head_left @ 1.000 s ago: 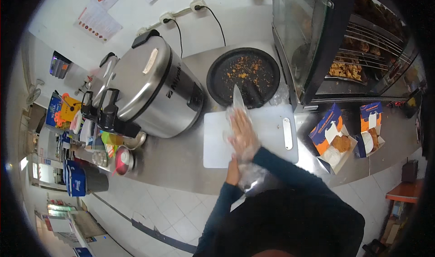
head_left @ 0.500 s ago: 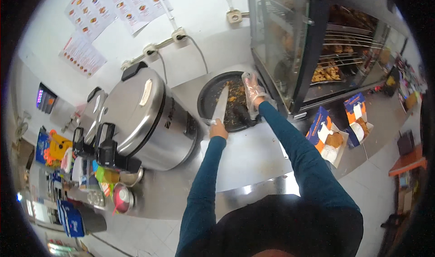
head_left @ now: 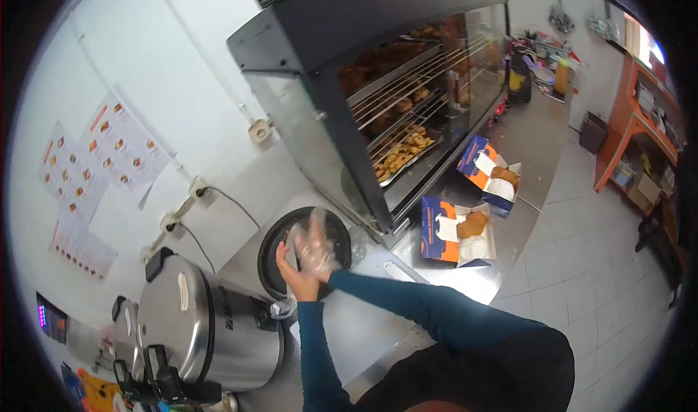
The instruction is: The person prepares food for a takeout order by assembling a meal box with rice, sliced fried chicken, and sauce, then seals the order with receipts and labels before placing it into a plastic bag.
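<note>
Both my hands are close together over a round black tray (head_left: pixel 270 275). My left hand (head_left: pixel 296 275) is bare, with at least one finger stretched upward. It sits against or just beside my right hand (head_left: pixel 314 251); whether the two touch is hard to tell. My right hand wears a clear plastic glove, with its fingers extended and smeared by motion. The hands cover much of the tray, and no knife can be made out clearly. Crumpled clear plastic (head_left: pixel 283 308) lies by the tray's near edge. A white cutting board (head_left: pixel 356 317) lies under my forearms.
A large steel cooker (head_left: pixel 193 325) stands at left. A glass-sided food warmer (head_left: pixel 320 56) holding browned food stands behind and right of the tray. Two open boxes, a nearer one (head_left: pixel 440 230) and a farther one (head_left: pixel 476 161), hold fried pieces and white wrapped bundles.
The view has swung to the right. My left hand no longer visibly holds the knife. My hands have come together, where before they were apart on either side of the tray.
</note>
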The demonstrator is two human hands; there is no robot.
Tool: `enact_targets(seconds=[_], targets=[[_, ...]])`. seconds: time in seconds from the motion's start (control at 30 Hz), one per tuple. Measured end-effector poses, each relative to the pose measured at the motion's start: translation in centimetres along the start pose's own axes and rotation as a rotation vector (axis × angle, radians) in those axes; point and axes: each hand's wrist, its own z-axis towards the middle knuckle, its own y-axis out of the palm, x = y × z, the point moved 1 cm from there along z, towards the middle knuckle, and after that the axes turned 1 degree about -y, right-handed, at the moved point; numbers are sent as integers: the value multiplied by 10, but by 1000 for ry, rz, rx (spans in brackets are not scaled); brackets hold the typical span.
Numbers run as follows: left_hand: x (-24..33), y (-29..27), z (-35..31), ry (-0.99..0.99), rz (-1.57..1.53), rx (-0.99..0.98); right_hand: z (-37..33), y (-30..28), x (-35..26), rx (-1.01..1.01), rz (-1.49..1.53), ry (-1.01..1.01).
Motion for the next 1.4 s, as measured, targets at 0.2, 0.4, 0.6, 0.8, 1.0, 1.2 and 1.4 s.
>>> enact_targets(seconds=[0.2,0.4,0.6,0.8,1.0,1.2,1.4], targets=[[10,42,23,300,-19,114,-58,-43,15,-476,10,-186],[-98,27,53,-508,715,22,-69,-215,-48,-1008,30,-322],[78,37,85,12,832,857,-73,-473,65,-161,-173,241],[404,252,146,575,-345,360,-17,-662,97,227,-318,178],[472,391,211,355,-183,338,28,-668,123,37,-233,118],[366,468,96,530,212,499,27,-730,163,4,-346,179],[278,498,47,239,583,567,97,-740,202,23,-610,5]])
